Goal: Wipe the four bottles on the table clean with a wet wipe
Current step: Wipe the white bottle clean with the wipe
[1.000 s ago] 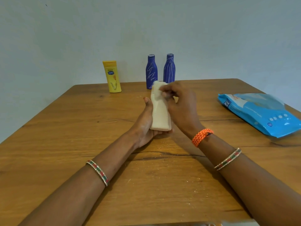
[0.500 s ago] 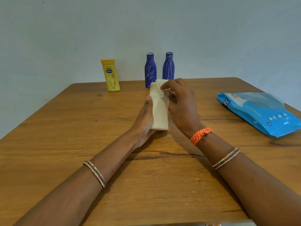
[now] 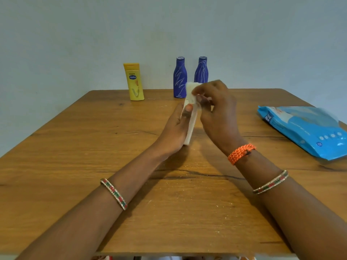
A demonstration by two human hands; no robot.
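A cream bottle point(image 3: 191, 126) is held above the middle of the wooden table point(image 3: 78, 158), with my left hand point(image 3: 175, 132) gripping its side. My right hand point(image 3: 217, 111) presses a white wet wipe point(image 3: 190, 91) against the bottle's top end. Far back stand a yellow lotion bottle point(image 3: 133, 82) and two dark blue bottles point(image 3: 179, 77) point(image 3: 201, 70), upright near the table's far edge. My right hand partly covers the right blue bottle.
A blue wet-wipe pack point(image 3: 304, 130) lies flat at the table's right edge. A pale wall rises directly behind the far edge. The near table edge runs along the bottom of the view.
The cream bottle has been turned so its narrow side faces me. My right hand with the wipe stays at the bottle's top, shifting slightly.
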